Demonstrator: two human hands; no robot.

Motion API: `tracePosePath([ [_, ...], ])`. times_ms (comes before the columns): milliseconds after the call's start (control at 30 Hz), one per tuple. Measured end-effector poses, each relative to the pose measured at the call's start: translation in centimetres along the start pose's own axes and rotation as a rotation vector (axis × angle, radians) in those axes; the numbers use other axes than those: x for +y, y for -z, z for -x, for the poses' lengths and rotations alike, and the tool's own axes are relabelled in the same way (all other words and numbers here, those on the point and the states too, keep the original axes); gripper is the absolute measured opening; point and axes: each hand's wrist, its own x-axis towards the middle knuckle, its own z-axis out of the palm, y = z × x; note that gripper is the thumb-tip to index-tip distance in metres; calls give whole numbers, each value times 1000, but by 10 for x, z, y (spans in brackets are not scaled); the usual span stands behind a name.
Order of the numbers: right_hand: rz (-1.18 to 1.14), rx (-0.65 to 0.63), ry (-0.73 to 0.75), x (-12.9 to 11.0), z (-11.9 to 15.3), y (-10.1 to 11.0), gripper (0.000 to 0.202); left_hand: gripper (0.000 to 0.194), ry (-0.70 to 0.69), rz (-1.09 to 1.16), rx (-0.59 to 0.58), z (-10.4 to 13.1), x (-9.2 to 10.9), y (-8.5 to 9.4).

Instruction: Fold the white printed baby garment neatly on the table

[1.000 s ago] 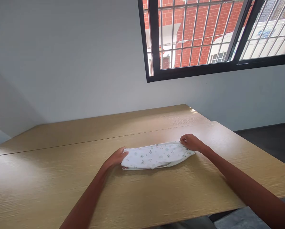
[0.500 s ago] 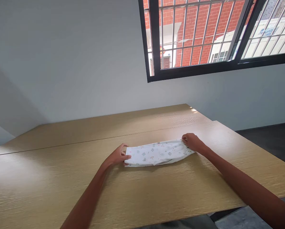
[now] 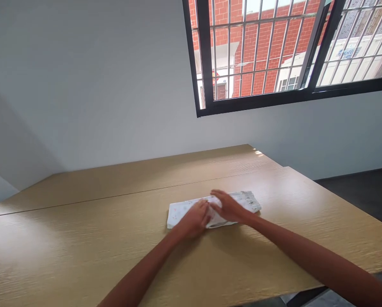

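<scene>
A folded white cloth [image 3: 178,213] with small printed figures lies on the tabletop as a long, narrow strip. Its right end looks slightly ruffled, and a loose fold shows along the near edge. My left hand [image 3: 194,218] rests over the middle of the cloth, fingers stretched out and a little blurred. Close beside it, my right hand [image 3: 229,207] is over the cloth with fingers spread and thumb apart. The fingertips of both hands nearly meet, covering the cloth's centre. Neither hand grips the fabric.
The light wooden table [image 3: 82,238] has a seam [image 3: 114,195] running across it behind the cloth. A pale wall [image 3: 114,85] rises at the back, with a black-framed barred window [image 3: 261,100] at upper right. Dark floor [image 3: 354,187] shows beyond the right edge.
Both hands have let go of the cloth's ends and moved inward to its middle, opening out over it. The cloth stays in about the same place; the view has tilted slightly.
</scene>
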Motion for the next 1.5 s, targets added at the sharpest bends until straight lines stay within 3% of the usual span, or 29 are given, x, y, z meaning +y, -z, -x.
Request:
tracePosePath([
  [67, -55, -47, 68, -16, -7, -21, 52, 49, -76, 4, -55, -14, 12, -16],
  [167, -87, -123, 116, -13, -6, -36, 65, 60, -22, -31, -51, -14, 14, -26],
  [400, 87, -188, 18, 57, 34, -11, 81, 72, 249, -137, -71, 27, -20, -16],
  [567, 155, -199, -16, 76, 39, -4, 83, 81, 325, -163, -81, 39, -31, -7],
  [700, 195, -213, -39, 61, 26, -8, 83, 83, 391, -122, -170, 28, -21, 1],
  [800, 177, -168, 29, 34, 12, -15, 71, 77, 441, -123, -151, 4, -2, -5],
  [900, 67, -212, 152, 10, 0, -24, 64, 69, 351, -115, -104, -19, 16, -20],
  [967, 35, -221, 181, 7, -3, -28, 63, 69, 290, -89, -97, -24, 19, -29],
  [1100, 31, -222, 130, 37, 8, -23, 72, 71, 256, -97, -24, -3, -5, -31],
  [1233, 106, -209, 9, 69, 27, -10, 77, 77, 358, -146, -32, 27, -34, -19],
  [1500, 170, -244, -23, 68, 32, -3, 81, 86, 428, -166, -49, 38, -38, -10],
])
